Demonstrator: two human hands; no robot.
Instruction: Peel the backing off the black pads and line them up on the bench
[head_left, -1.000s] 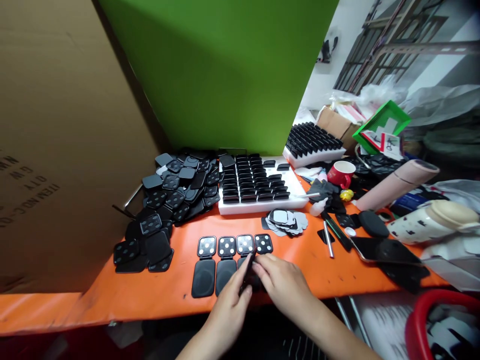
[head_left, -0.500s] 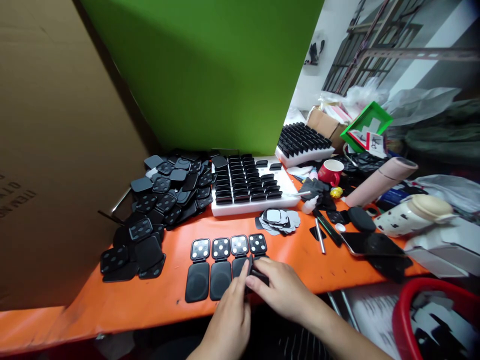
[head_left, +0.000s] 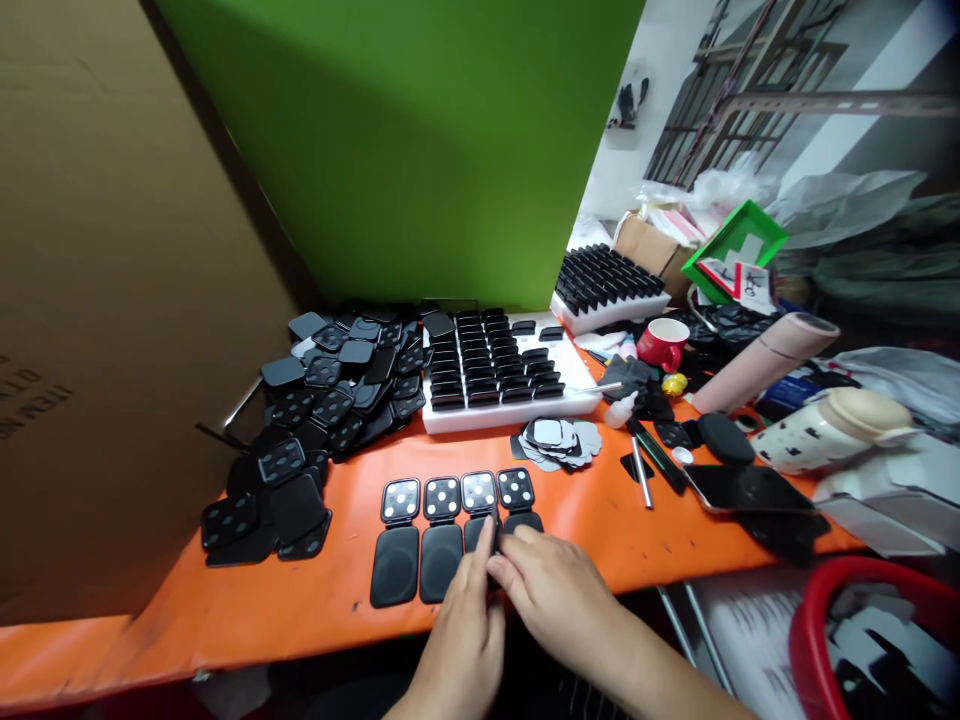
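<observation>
My left hand (head_left: 466, 620) and my right hand (head_left: 553, 590) meet at the table's front edge, closed on a thin black flat piece (head_left: 494, 522) held on edge between them. The fingers hide most of it. Just beyond lies a row of several opened black hinged cases (head_left: 395, 566). Their smaller upper halves (head_left: 442, 497) carry pale round dots, and their lower halves are plain black. The hands partly cover the two right-hand cases. Behind the row is a small stack of grey and white cut sheets (head_left: 561, 443).
A heap of black square cases (head_left: 337, 375) lies at left beside a tall cardboard box (head_left: 112, 300). A white foam tray (head_left: 510, 412) holds rows of black pieces. At right are a red mug (head_left: 660, 352), a pink bottle (head_left: 765, 362), a phone (head_left: 742, 490) and a red bin (head_left: 806, 620).
My right hand has shifted slightly down and its fingers have closed in against the black piece, uncovering more of the rightmost case. My left hand has barely moved.
</observation>
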